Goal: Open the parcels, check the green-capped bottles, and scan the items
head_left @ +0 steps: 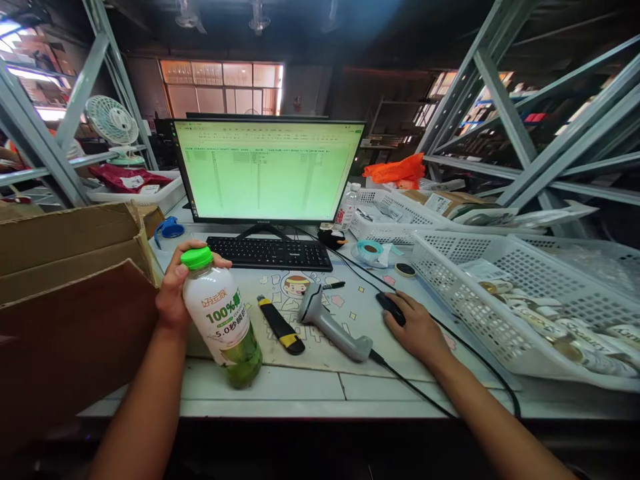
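My left hand (pixel 173 290) is wrapped round the upper part of a drink bottle (pixel 220 317) with a green cap and a printed label. The bottle leans a little, its base near the front of the desk; I cannot tell whether it touches. My right hand (pixel 417 327) rests over a black computer mouse (pixel 389 307), fingers curved on it. Between my hands lie a black and yellow utility knife (pixel 280 325) and a grey barcode scanner (pixel 335 327) with a black cable. Behind them is a black keyboard (pixel 270 253).
A monitor (pixel 270 173) showing a green spreadsheet stands at the back. Open cardboard boxes (pixel 65 267) crowd the left. White perforated baskets (pixel 465 307) with packed goods line the right. A roll of tape (pixel 369 250) and a pen (pixel 334 285) lie on the desk mat.
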Demonstrator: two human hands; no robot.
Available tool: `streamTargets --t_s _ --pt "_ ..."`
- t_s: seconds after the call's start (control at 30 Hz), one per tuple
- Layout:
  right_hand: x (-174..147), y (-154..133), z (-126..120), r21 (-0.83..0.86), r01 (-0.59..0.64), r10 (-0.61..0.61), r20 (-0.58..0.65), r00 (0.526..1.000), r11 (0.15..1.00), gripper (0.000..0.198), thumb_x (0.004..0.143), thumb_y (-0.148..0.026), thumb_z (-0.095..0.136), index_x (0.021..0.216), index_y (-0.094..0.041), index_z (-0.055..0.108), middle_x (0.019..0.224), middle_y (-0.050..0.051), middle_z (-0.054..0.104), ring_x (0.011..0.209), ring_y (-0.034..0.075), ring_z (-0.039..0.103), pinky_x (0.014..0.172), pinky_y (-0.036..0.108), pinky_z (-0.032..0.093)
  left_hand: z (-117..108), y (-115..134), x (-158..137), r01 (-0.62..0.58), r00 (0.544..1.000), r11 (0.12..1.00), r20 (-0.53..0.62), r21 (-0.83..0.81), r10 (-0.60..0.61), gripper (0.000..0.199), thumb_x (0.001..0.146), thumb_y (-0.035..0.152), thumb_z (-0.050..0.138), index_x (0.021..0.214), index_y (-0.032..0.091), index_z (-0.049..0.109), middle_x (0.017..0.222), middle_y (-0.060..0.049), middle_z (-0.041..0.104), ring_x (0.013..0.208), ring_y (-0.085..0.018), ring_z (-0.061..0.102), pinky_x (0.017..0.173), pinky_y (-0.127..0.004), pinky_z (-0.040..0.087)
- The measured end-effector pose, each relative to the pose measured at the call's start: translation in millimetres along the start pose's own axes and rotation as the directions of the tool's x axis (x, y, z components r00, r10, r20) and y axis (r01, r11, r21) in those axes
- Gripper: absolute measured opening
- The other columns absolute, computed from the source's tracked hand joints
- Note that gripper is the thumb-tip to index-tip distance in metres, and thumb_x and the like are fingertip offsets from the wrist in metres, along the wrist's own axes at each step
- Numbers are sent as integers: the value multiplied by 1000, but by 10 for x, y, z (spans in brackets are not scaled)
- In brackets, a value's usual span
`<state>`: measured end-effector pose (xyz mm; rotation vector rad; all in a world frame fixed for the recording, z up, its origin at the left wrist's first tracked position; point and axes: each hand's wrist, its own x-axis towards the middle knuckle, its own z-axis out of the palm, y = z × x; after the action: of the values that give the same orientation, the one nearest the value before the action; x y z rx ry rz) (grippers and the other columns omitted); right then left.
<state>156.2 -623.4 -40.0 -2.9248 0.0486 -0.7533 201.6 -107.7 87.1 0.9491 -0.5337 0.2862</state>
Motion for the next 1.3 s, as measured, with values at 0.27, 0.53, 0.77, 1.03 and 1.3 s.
streamTargets --t_s 0.27,0.53,0.77,1.03,1.3 --pt "861 -559 -151 162 117 -133 89 987 980 53 97 -49 51 135 -15 66 140 17 65 134 34 58 118 54 44 45 -7 5 -21 999 999 -26 32 21 38 81 51 68 109 26 70 83 -5 74 86 -27 75 71 -38 63" --pt "1565 -1165 576 198 145 -186 204 961 969 44 92 -41 58 128 -17 68 137 17 66 127 34 60 111 51 48 32 -20 20 -46 999 998 -10 34 47 35 82 49 67 109 26 70 84 -5 75 87 -25 74 75 -37 62" --pt "1584 -1175 672 169 99 -132 198 971 981 43 92 -47 57 122 -17 68 151 18 55 143 39 45 116 58 42 58 -6 18 -33 999 999 -16 32 34 36 81 49 68 108 26 69 83 -5 74 86 -25 74 76 -37 62" --pt "1714 -1221 732 158 48 -78 189 979 986 59 93 -54 57 139 -16 59 157 20 49 147 41 40 115 62 42 66 -6 14 -29 999 999 -25 34 30 36 83 49 67 110 25 68 85 -6 74 86 -25 74 75 -35 61" --pt "1661 -1239 779 149 14 -54 266 962 989 67 92 -64 58 136 -13 65 164 21 43 152 45 33 120 67 35 70 1 6 -32 999 998 -32 48 34 36 83 49 67 109 25 69 84 -5 74 86 -25 73 73 -36 61"
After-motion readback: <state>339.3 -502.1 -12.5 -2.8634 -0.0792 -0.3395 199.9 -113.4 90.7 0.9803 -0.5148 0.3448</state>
